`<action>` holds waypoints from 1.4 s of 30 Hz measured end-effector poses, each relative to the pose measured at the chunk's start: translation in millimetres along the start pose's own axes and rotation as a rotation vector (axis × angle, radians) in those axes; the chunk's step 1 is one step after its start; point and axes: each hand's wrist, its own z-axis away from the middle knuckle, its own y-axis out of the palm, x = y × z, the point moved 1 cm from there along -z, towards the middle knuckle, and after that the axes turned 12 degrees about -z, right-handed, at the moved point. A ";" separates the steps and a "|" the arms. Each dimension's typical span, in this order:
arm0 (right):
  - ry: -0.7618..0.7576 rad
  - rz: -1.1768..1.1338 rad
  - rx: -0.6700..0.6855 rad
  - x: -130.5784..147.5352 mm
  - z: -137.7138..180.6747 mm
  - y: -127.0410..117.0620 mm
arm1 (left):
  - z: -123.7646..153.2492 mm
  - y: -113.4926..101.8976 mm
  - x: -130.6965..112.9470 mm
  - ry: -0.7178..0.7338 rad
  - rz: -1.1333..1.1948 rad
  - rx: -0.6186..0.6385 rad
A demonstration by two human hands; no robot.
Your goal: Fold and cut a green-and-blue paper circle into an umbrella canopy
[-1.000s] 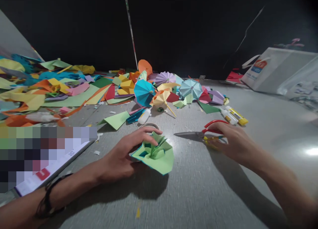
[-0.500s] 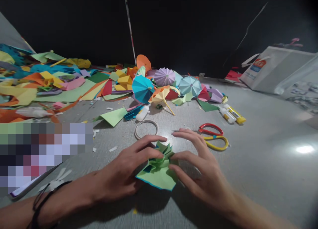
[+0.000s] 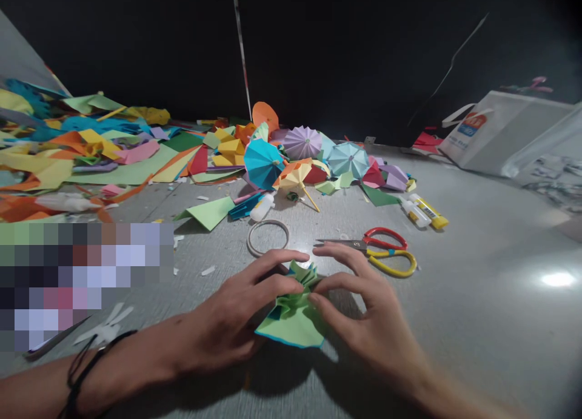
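Between my hands is a pleated piece of folded paper (image 3: 295, 328), light green on top with blue edges, its folds bunched at the far end and a flatter flap toward me. My left hand (image 3: 245, 304) grips its left side, fingers curled over the folds and thumb hidden. On the right side, my right hand (image 3: 364, 304) pinches the paper with thumb and index finger. Just beyond my right fingers lie scissors (image 3: 386, 249) with one red and one yellow handle. A grey ring (image 3: 248, 240), perhaps a tape roll, lies beyond my left hand.
Small paper umbrellas (image 3: 302, 143) stand at the back. Coloured paper scraps (image 3: 131, 170) pile up at the left. A small white bottle (image 3: 262, 207) lies mid-table, and glue tubes (image 3: 430, 213) lie at the right. A white bag (image 3: 504, 128) stands far right; a blurred-out patch covers the left.
My right thumb and index finger have closed together on the paper's right side. The paper has turned slightly and shifted a little right. The view has shifted slightly.
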 end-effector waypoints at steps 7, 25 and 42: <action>0.133 -0.123 -0.006 -1.4 0.0 3.7 | -1.6 1.7 -0.4 0.011 0.003 -0.003; 0.216 -0.296 -0.096 0.8 0.7 4.8 | 6.9 12.7 12.4 -0.141 0.028 -0.136; 0.208 -0.285 -0.023 5.5 -3.5 -2.4 | 10.8 7.4 22.8 -0.159 -0.047 -0.103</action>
